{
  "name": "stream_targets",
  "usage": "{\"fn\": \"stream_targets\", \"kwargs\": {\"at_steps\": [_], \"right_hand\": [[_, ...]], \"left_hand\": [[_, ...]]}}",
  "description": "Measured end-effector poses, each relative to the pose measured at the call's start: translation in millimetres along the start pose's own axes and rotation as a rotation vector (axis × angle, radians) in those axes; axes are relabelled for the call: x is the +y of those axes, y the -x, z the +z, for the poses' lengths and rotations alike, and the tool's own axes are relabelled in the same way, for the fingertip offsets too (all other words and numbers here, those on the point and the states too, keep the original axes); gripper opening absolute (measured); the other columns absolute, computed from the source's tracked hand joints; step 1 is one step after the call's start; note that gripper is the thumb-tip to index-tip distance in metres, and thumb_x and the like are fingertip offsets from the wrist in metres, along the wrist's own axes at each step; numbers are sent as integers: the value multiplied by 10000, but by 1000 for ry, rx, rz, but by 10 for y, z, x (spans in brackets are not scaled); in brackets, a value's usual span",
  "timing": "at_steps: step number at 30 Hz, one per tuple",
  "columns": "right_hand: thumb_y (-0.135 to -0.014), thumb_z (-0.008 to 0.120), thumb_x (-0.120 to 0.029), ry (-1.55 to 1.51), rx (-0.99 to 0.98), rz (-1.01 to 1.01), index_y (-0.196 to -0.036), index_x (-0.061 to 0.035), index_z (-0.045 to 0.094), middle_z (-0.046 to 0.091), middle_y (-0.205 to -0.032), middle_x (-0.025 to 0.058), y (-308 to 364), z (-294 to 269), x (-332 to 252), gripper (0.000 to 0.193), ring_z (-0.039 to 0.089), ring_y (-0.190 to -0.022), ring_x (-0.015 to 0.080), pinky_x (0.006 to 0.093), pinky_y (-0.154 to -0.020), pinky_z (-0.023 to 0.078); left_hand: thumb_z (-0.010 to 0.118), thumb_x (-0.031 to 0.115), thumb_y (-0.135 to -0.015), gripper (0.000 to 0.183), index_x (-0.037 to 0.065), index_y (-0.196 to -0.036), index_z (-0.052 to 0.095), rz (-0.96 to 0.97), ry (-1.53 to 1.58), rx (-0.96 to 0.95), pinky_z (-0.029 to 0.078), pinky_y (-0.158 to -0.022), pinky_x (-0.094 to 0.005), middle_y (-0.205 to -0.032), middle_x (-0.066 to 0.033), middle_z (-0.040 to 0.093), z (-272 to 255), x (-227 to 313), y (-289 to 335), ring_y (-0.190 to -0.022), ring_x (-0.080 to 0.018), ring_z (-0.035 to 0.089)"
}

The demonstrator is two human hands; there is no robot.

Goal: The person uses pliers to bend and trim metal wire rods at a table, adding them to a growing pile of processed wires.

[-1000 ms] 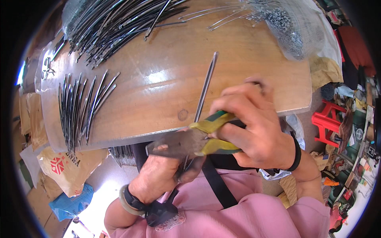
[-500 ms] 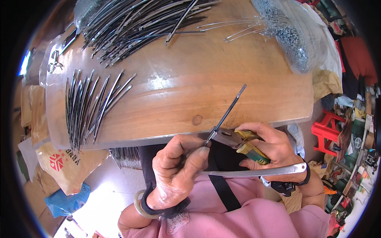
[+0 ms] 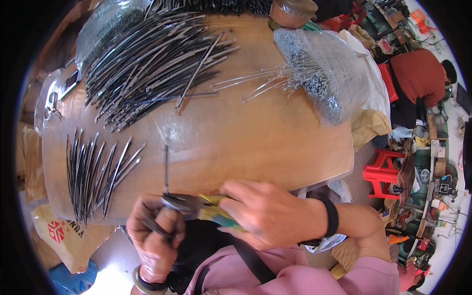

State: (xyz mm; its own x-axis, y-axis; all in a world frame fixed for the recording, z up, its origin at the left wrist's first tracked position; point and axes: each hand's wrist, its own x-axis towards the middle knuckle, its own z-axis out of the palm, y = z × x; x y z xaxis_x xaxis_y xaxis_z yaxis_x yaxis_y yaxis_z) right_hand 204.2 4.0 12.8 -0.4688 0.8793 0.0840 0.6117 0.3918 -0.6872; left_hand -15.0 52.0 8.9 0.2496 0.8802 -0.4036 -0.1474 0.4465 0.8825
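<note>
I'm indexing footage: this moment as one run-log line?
Left hand: holding thin dark strip; Right hand: gripping pliers; Pliers: jaws at strip; Table: pile of dark strips

The table [image 3: 255, 162] had a brown wooden top, glossy where light struck it near the middle, with a rounded near right corner. A large heap [image 3: 147, 69] of dark, thin strips covered its far left part, lying mostly aslant, and one strip [image 3: 200, 69] lay across the heap's right end. Nearer, by the left edge, a smaller bunch [image 3: 93, 177] of strips was loosely fanned out. Scissors [image 3: 52, 108] lay at the left edge. On the far right rested a clear bag [image 3: 339, 73] of wires, some wires [image 3: 260, 84] sticking out leftward over bare wood.
</note>
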Motion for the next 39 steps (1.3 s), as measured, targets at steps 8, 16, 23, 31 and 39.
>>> {"fn": "stream_targets", "kwargs": {"at_steps": [8,16,23,31,39], "right_hand": [[-714,702,-131,477,290,119,-851,-11,616,507,-856,112,-201,-657,598,201,558,-773,274,360,-657,481],[-640,640,-114,876,220,-205,-700,-12,575,513,-853,105,-382,-801,1025,135,531,-754,245,354,-640,482],[-775,683,7,310,738,-4,-865,23,653,610,-1076,157,-530,-1003,333,96,603,-841,228,322,-721,481],[-846,699,-46,-1073,1160,229,-950,2,652,643,-1032,116,143,-439,389,123,610,-763,143,261,-668,472],[-843,715,-55,-764,987,447,-936,7,663,644,-1027,78,508,-40,599,123,587,-736,90,223,-656,444]], "left_hand": [[558,-12,-902,96,-41,-991,580,331,-669,358,391,-555,-213,-802,-63,601,-979,97,-59,-639,-105,518],[609,-65,-748,403,-38,-1150,580,482,-908,110,404,-909,-310,-1039,-112,572,-782,409,-61,-987,-198,543],[664,26,-806,309,-55,-1097,594,641,-1070,-61,478,-698,-308,-937,-167,606,106,528,-804,-726,-231,588],[611,70,-833,118,-6,-922,599,822,-1393,-78,485,-679,-414,-900,-189,629,319,324,-1386,-805,-390,608],[612,96,-854,115,-8,-901,632,814,-1370,-80,478,-631,-427,-815,-154,601,270,253,-1399,-718,-352,606]]}}
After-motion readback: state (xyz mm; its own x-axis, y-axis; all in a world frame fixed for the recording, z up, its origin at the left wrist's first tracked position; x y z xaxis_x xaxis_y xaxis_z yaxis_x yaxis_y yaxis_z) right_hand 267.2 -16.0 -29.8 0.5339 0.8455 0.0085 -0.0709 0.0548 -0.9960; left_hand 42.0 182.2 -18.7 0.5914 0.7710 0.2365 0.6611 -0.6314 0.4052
